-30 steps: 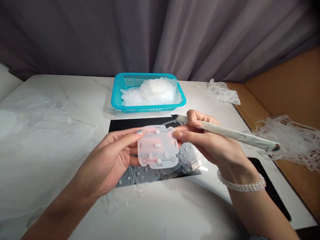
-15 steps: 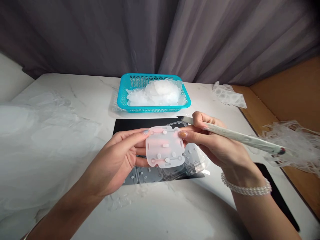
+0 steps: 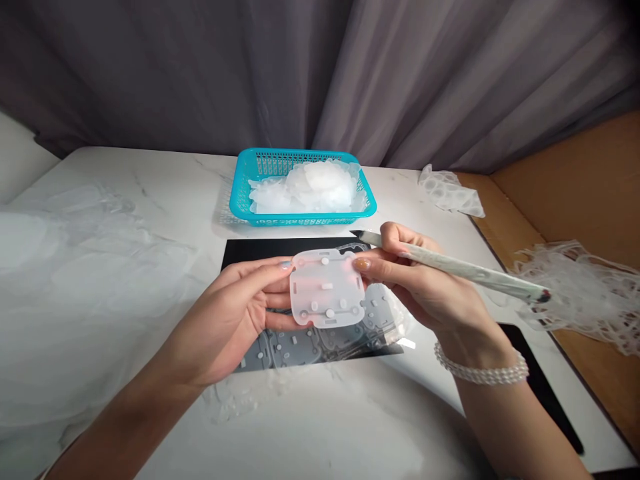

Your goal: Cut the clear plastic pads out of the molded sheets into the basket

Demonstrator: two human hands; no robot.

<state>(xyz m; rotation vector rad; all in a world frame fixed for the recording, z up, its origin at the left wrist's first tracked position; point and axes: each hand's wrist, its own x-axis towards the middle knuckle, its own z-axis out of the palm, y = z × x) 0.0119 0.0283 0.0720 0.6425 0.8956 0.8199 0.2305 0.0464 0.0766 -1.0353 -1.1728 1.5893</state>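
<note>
A frosted, translucent silicone-like piece [image 3: 327,288], squarish with slots and small raised pegs, is held up over the table between both hands. My left hand [image 3: 240,300] grips its left edge, thumb in front and fingers behind. My right hand [image 3: 425,280] pinches its upper right corner with the thumb. That same hand also keeps a slim pen-like tool [image 3: 465,270] with a dark pointed tip and pale marbled handle. Below lies a sheet of similar joined pieces [image 3: 295,350] on a black mat [image 3: 250,250], partly hidden by my hands.
Behind the mat stands a blue basket [image 3: 240,190] heaped with translucent pieces [image 3: 320,187]. Clear sheets [image 3: 65,300] spread over the left of the table. Cut-out scraps [image 3: 585,290] lie at the right edge, more scraps [image 3: 450,190] at the back right. A black flat object [image 3: 545,393] is beside my right wrist.
The view shifts slightly left and then back. Both hands keep hold of the translucent piece, which tilts a little; the pen-like tool stays in my right hand.
</note>
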